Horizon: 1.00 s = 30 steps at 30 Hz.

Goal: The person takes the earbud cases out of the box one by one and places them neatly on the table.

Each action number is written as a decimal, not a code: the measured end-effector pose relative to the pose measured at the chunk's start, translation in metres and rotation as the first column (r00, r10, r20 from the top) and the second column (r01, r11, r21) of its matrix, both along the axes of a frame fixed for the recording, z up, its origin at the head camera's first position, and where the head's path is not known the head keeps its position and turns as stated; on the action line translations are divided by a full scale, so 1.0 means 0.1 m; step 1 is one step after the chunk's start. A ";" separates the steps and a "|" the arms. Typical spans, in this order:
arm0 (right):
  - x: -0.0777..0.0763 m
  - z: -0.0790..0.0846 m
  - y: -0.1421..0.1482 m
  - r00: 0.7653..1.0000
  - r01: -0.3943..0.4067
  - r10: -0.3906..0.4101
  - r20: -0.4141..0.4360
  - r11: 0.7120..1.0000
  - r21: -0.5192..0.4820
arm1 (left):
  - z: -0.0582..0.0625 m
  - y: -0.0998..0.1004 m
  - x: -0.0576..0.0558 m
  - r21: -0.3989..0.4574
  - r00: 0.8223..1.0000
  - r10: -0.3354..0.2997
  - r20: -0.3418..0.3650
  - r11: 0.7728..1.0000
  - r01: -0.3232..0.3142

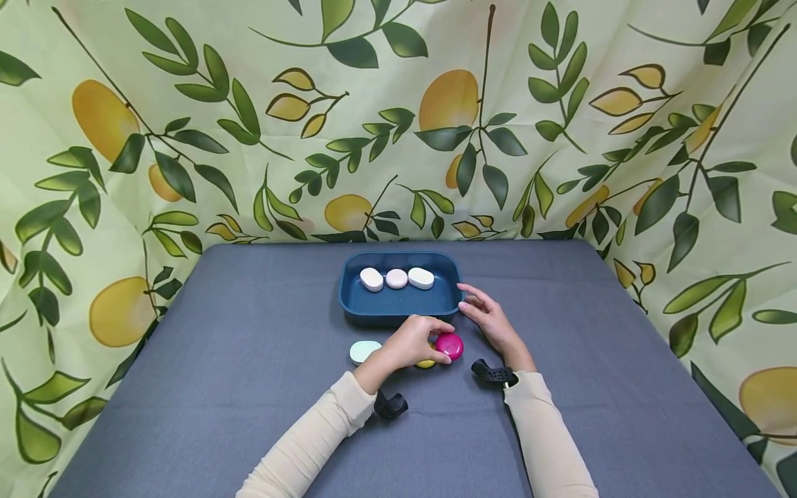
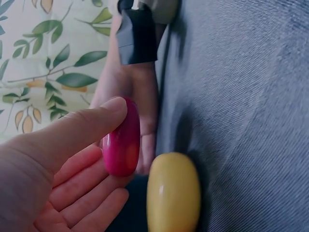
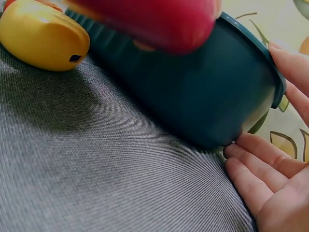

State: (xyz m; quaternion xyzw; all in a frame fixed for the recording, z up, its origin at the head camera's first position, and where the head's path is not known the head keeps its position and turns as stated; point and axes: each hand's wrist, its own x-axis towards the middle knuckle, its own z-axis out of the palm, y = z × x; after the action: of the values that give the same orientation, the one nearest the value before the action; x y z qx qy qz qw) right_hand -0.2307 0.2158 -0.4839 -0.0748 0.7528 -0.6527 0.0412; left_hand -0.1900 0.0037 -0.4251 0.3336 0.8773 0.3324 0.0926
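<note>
My left hand point(image 1: 409, 342) pinches a glossy magenta rounded disc point(image 1: 449, 346) between thumb and fingers. In the left wrist view the disc point(image 2: 121, 145) shows edge-on, raised off the cloth. Just beside it lies a yellow rounded piece point(image 2: 174, 193), mostly hidden by my hand in the head view; the right wrist view shows a small dark square opening in its end. At the right end of a dark blue bin point(image 1: 401, 317), my right hand point(image 1: 492, 324) touches the wall with nearly straight fingers point(image 3: 258, 169). Three pale rounded pieces, one of them white point(image 1: 420, 278), sit inside the bin.
A pale mint oval piece point(image 1: 364, 353) lies on the grey cloth point(image 1: 261, 387) by my left wrist. Part of an orange-red thing point(image 3: 9, 4) shows behind the yellow piece. A leaf-patterned curtain point(image 1: 373, 138) hangs behind the table.
</note>
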 end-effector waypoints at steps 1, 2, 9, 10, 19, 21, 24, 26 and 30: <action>0.00 0.00 0.00 1.000 0.001 -0.001 -0.001 1.000 -0.001 | -0.01 0.01 0.00 -0.003 1.000 0.000 -0.002 1.000 0.000; 0.00 0.00 0.00 1.000 0.002 -0.002 0.000 1.000 -0.001 | -0.03 0.02 0.00 -0.006 1.000 0.001 0.003 1.000 -0.001; 0.00 0.00 0.01 1.000 0.008 -0.008 0.024 1.000 0.006 | -0.09 0.07 -0.01 -0.036 1.000 0.002 -0.025 0.999 -0.003; -0.01 0.00 0.01 1.000 0.008 -0.008 0.030 1.000 0.006 | -0.10 0.07 0.00 -0.041 1.000 0.002 -0.026 0.999 -0.003; -0.03 -0.01 0.00 0.999 0.011 -0.011 0.050 1.000 0.000 | -0.13 0.10 0.01 -0.103 0.998 -0.013 -0.059 0.995 0.007; -0.02 -0.01 -0.01 0.999 0.012 -0.012 0.047 1.000 -0.003 | -0.13 0.11 0.02 -0.117 0.999 -0.010 -0.051 0.993 0.004; -0.02 0.00 -0.01 0.999 0.014 -0.013 0.040 1.000 -0.006 | -0.13 0.12 0.03 -0.135 0.999 -0.002 -0.041 0.991 -0.004; -0.02 0.00 0.00 0.999 0.011 -0.011 0.032 1.000 -0.008 | -0.13 0.12 0.03 -0.140 0.999 0.001 -0.036 0.990 -0.006; 0.00 -0.01 0.00 1.000 0.006 -0.006 0.015 1.000 -0.013 | -0.11 0.11 0.04 -0.125 0.999 -0.003 -0.039 0.992 -0.002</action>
State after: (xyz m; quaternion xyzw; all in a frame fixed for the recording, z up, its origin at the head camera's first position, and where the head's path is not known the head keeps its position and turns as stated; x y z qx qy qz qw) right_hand -0.2312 0.2157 -0.4846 -0.0681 0.7483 -0.6583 0.0445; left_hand -0.1862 0.0151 -0.4365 0.3337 0.8979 0.2703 0.0963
